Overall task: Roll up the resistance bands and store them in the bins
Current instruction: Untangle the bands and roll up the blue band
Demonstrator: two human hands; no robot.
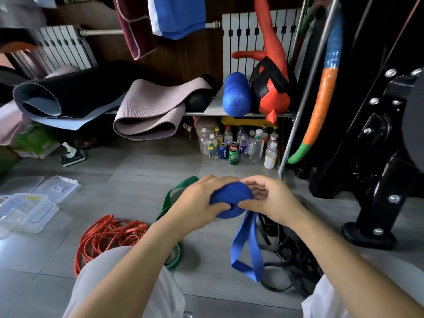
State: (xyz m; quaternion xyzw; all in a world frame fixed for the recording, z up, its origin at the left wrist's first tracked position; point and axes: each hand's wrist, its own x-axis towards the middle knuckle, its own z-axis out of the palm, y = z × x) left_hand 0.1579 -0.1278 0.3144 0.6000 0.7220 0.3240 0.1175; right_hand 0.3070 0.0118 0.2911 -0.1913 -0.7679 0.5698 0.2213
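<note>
A blue resistance band (230, 198) is wound into a thick roll held above the floor, and its loose end hangs down as a loop. My left hand (197, 203) grips the roll from the left, thumb at its centre hole. My right hand (268, 198) holds it from the right, fingers curled over the top. Thin red bands (107, 235) lie in a heap on the floor to the left. A green band (171, 200) lies partly hidden under my left forearm. Black bands (284, 253) are tangled beneath my right forearm. Clear plastic bins (25, 212) stand at far left.
Two bin lids (57, 187) lie behind the bins. Several bottles and cans (238, 145) stand under a low shelf holding rolled mats (146, 111) and a blue foam roller (236, 95). A black machine base (371, 235) stands at right.
</note>
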